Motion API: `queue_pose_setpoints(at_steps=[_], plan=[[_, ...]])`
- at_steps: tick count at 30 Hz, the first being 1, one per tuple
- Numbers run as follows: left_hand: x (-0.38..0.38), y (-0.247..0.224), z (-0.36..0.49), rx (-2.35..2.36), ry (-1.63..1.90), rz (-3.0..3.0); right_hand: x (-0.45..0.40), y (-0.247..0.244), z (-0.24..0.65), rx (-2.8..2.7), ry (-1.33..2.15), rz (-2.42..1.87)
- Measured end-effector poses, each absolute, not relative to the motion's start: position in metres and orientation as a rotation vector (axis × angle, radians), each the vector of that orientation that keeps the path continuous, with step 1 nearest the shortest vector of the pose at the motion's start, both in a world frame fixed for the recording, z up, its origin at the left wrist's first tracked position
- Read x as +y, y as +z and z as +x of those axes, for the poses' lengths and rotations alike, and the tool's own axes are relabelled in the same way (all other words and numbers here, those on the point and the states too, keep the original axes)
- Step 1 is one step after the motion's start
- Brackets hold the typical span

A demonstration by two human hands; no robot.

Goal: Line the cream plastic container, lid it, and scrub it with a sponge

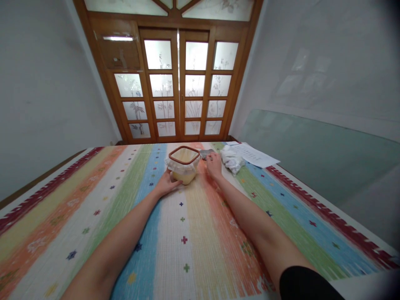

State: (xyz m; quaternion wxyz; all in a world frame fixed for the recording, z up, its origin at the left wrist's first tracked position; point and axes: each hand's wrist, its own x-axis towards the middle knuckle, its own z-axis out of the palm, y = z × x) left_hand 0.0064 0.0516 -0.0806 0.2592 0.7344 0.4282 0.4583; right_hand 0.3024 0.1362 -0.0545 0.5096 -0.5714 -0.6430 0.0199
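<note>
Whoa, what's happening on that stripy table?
A person has both arms stretched over the striped tablecloth. Their left hand is against the side of a small yellowish bin with a brown rim and a see-through bag lining it. Their right hand is at a small grey thing just right of the bin; whether it's gripped is hard to tell. Further right are a crumpled white bundle and some paper.
</note>
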Motion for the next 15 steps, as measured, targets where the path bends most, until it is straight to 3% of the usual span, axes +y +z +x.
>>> queue_pose_setpoints(at_steps=[5, 11, 15], plan=[[0.048, -0.077, 0.016, 1.219, 1.207, 1.92, 0.158, -0.089, 0.314, -1.868, -0.047, -1.731], [0.042, -0.081, 0.043, 1.316, 1.311, 1.77, 0.171, -0.086, 0.307, -2.1, 0.041, -1.936], [0.042, -0.08, 0.044, 1.547, 1.302, 1.84, 0.16, -0.078, 0.303, -2.133, -0.114, -1.906]])
